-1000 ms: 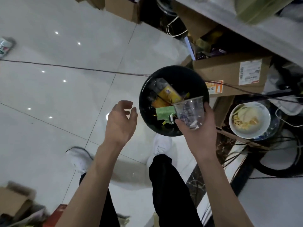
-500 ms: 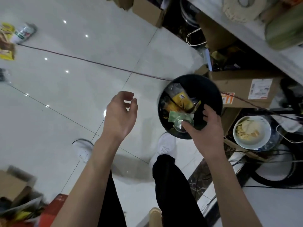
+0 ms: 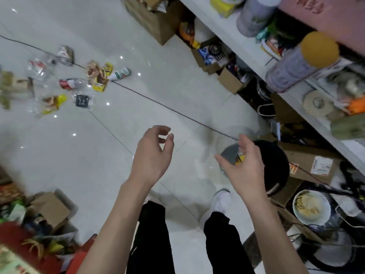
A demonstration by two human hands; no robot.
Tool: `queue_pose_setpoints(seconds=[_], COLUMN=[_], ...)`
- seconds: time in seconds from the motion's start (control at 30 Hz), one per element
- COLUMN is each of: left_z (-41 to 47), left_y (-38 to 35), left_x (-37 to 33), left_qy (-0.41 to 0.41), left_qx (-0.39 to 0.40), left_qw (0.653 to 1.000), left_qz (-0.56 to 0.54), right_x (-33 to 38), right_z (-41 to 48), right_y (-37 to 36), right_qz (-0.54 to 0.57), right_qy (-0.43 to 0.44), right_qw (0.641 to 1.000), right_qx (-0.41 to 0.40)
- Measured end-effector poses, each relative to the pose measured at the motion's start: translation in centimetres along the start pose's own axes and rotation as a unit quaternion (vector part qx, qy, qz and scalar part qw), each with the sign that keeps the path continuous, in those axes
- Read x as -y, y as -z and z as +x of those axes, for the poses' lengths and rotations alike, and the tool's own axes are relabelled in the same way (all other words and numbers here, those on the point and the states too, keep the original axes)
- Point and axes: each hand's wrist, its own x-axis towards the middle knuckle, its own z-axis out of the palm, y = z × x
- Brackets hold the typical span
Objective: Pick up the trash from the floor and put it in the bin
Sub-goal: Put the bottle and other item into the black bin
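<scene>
A round black bin (image 3: 276,165) stands on the white floor at the right, with yellow wrappers showing inside. My right hand (image 3: 245,167) hovers over its left rim, fingers loosely spread and holding nothing. Further left, my left hand (image 3: 152,155) hangs over bare floor with fingers loosely curled, empty. Several pieces of trash lie on the floor at the far left: a yellow-brown snack wrapper (image 3: 99,76), a white-green tube (image 3: 120,74), a crushed clear bottle with a red label (image 3: 71,84), a black packet (image 3: 82,100) and clear plastic bags (image 3: 65,55).
A thin dark cable (image 3: 158,102) crosses the floor from the trash to the bin. Cardboard boxes (image 3: 312,165) and a cluttered shelf (image 3: 296,66) line the right side. A bowl of food (image 3: 310,206) sits lower right. More boxes and clutter (image 3: 47,210) lie at the lower left.
My right hand let the clear plastic cup go into the bin and now sits empty above its rim. The view swung up and left, bringing the trash pile into sight.
</scene>
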Motion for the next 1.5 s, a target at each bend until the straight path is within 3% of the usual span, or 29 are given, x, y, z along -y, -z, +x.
queue_pose_setpoints(seconds=[0.33,0.6,0.83,1.07,1.33,1.5], left_z=[-5.6,-4.8,2.0,13.8,30.0,39.1], left_y=[26.8,38.9,42.9,45.0,44.1,41.9], left_x=[2.0,6.1,7.7,8.8,13.7,21.0], left_qy=[0.028,0.066,0.096,0.134,0.131,0.114], left_qx=[-0.117,-0.208,-0.225,-0.214,-0.225,-0.214], left_qw=[0.991,0.974,0.967,0.966,0.964,0.970], left_qz=[-0.057,-0.065,-0.073,-0.056,-0.058,-0.022], right_x=[24.2,35.6,40.1,44.3,44.8,43.2], right_z=[-9.2,-10.5,-5.6,4.9,17.3,24.6], right_y=[-7.2,-13.1,-17.2,-22.5,-33.6,-43.2], right_qz=[0.008,-0.010,-0.039,-0.054,-0.098,-0.105], right_qy=[0.108,0.186,0.192,0.173,0.190,0.221], right_qw=[0.991,0.976,0.972,0.974,0.962,0.952], right_qx=[0.080,0.112,0.126,0.134,0.169,0.182])
